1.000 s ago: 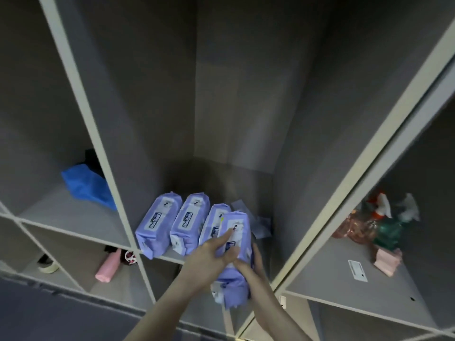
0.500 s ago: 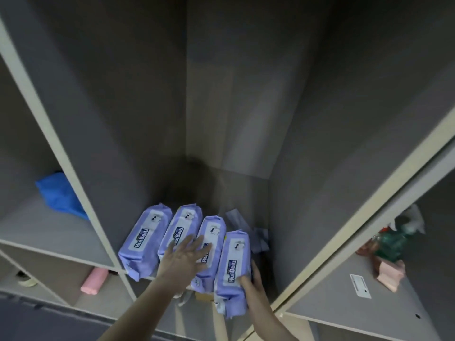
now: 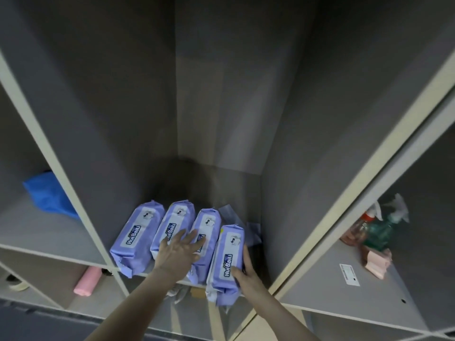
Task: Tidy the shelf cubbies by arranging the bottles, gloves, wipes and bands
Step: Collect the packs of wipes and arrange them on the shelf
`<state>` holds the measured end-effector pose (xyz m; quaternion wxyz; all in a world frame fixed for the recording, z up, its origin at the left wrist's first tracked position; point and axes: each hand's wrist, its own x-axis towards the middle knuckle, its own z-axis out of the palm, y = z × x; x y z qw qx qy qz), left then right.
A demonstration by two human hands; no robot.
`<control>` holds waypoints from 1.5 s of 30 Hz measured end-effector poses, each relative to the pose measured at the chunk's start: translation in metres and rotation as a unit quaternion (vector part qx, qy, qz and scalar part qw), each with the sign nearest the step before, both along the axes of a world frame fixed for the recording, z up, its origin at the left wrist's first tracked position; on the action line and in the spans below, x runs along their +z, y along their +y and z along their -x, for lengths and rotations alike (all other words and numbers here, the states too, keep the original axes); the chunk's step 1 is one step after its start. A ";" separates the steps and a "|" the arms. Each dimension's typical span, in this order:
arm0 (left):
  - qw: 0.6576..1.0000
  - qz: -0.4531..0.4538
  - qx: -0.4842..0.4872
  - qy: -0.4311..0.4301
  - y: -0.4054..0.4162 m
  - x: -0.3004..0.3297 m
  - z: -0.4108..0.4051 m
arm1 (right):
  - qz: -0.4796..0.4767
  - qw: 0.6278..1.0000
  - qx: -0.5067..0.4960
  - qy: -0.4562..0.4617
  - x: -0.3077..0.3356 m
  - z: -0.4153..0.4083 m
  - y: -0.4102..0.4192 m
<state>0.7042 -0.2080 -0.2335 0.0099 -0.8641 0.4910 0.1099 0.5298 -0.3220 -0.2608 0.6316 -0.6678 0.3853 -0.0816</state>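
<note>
Four purple soft-plastic wipes packs marked "HuiBeiLi" in centre cubby (image 3: 216, 183); left hand (image 3: 177, 252) flat, fingers straight, on 3rd pack (image 3: 205, 238); right hand (image 3: 246, 275) grasps 4th pack (image 3: 227, 262) at frame bottom-centre, overhanging shelf edge.

A white sticker label (image 3: 349, 274) lies flat on the grey floor of the right cubby (image 3: 369, 299), near its front edge. Cream-edged dividers (image 3: 344, 190) frame the grey compartments, and a small dark hole (image 3: 403, 301) dots that same right-hand floor.
</note>
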 end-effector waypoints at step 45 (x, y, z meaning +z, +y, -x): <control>0.822 0.313 -0.173 0.444 -0.126 0.131 0.501 | 0.171 0.930 -0.304 -0.117 0.186 0.506 -0.017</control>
